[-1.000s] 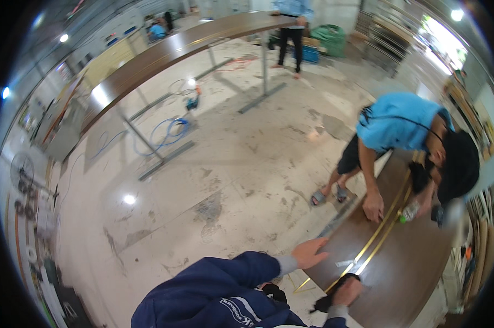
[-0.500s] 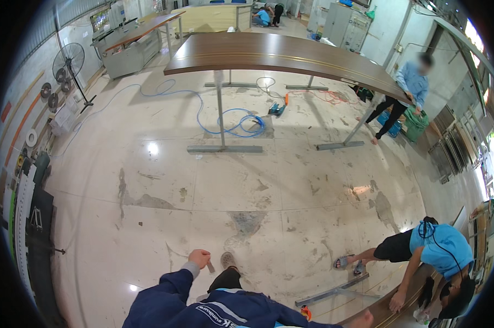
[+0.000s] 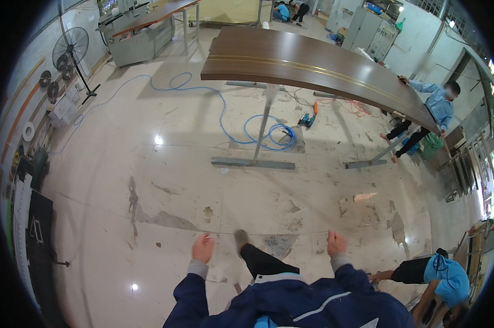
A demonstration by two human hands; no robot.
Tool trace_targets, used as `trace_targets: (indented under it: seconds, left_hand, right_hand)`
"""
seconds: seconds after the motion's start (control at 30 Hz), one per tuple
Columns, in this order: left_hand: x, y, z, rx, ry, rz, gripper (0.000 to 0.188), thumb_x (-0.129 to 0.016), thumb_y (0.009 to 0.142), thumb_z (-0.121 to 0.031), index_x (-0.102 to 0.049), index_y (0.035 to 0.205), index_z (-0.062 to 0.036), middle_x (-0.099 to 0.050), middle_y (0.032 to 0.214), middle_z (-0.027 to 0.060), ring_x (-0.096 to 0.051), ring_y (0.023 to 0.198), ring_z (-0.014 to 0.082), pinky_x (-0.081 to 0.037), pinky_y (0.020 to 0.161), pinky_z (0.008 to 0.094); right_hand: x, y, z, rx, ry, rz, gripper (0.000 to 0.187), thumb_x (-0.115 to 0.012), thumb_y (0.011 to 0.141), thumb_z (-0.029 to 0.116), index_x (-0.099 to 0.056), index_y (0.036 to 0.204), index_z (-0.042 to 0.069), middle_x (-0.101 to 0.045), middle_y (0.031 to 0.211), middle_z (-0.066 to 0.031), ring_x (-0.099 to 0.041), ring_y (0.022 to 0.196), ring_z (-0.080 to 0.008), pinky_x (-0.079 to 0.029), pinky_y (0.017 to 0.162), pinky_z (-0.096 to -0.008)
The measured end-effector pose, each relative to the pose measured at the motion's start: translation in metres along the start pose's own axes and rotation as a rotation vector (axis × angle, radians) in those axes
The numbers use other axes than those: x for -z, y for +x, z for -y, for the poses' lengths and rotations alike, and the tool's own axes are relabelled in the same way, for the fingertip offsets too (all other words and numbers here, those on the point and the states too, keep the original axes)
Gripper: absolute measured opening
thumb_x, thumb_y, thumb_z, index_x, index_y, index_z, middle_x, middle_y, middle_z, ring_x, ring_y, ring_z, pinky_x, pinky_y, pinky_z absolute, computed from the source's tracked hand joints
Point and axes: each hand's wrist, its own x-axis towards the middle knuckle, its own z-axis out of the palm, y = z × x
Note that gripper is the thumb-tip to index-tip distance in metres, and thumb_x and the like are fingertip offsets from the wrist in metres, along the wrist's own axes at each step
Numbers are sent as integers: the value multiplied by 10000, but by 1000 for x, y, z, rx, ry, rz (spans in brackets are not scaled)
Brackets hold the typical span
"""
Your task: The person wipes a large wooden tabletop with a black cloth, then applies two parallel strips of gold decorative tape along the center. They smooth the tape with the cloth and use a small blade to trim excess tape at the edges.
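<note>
My left hand (image 3: 203, 247) hangs in front of me above the tiled floor, its fingers curled closed, with nothing visible in them. To its right, my right hand (image 3: 337, 243) is held at about the same height, fingers folded in and thumb uppermost. Neither hand touches anything. Ahead, a long dark brown panel (image 3: 296, 52) with thin gold lines rests on metal stands (image 3: 253, 164). At its right end a person in a light blue shirt (image 3: 439, 104) has both hands at the panel's edge.
A coiled blue hose (image 3: 247, 128) and a power tool with an orange part (image 3: 308, 117) lie under the panel. A standing fan (image 3: 70, 48) is at the left wall. Close on my right, a person in a blue shirt (image 3: 449, 279) bends down. A grey cabinet (image 3: 367, 33) stands behind.
My view has turned right and come nearer the panel, with one foot forward. My right hand has risen into the middle. The person at the panel has moved a hand onto its far edge.
</note>
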Motion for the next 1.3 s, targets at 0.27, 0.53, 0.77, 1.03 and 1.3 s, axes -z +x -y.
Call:
trace_targets:
  seconds: [0.27, 0.53, 0.77, 1.03, 1.3]
  left_hand:
    - [205, 27, 108, 890, -177, -292, 363, -703, 982, -185, -674, 1306, -23, -736, 1003, 107, -700, 811, 196, -563, 640, 357]
    - [191, 220, 16, 868, -133, 174, 349, -693, 995, -189, -667, 1288, -2, -723, 968, 114, -685, 784, 201, -559, 627, 356]
    - [362, 493, 1, 769, 70, 196, 340, -685, 1006, -194, -660, 1272, 17, -711, 937, 120, -672, 760, 205, -556, 614, 356]
    - [566, 896, -98, 362, 252, -198, 426, -670, 1027, -237, -622, 1388, -17, -666, 867, 76, -591, 608, 164, -472, 458, 337]
    - [448, 1114, -210, 212, 32, 197, 479, -702, 1041, -257, -591, 1463, -59, -691, 997, 24, -670, 787, 132, -499, 560, 266]
  right_hand:
    - [-9, 244, 354, 450, 210, -485, 838, -651, 1029, 480, -384, 1610, -62, -377, 1672, -291, -321, 1571, -441, -247, 1298, -490]
    - [-4, 419, 673, 518, -109, -271, 967, -409, 1061, 706, -254, 1683, -17, -205, 1762, -256, -137, 1654, -396, -112, 1344, -499]
    - [-18, 533, 759, 200, -237, -187, 1031, -313, 1033, 793, -235, 1699, 11, -151, 1781, -241, -115, 1659, -388, -69, 1346, -502]
    - [12, 652, 766, -314, -293, -359, 1051, -329, 1039, 773, -227, 1678, -55, -202, 1764, -252, -139, 1649, -396, -113, 1338, -504]
    - [23, 854, 835, -339, -202, -445, 1060, -371, 1027, 778, -254, 1668, -59, -217, 1760, -248, -165, 1643, -393, -120, 1337, -484]
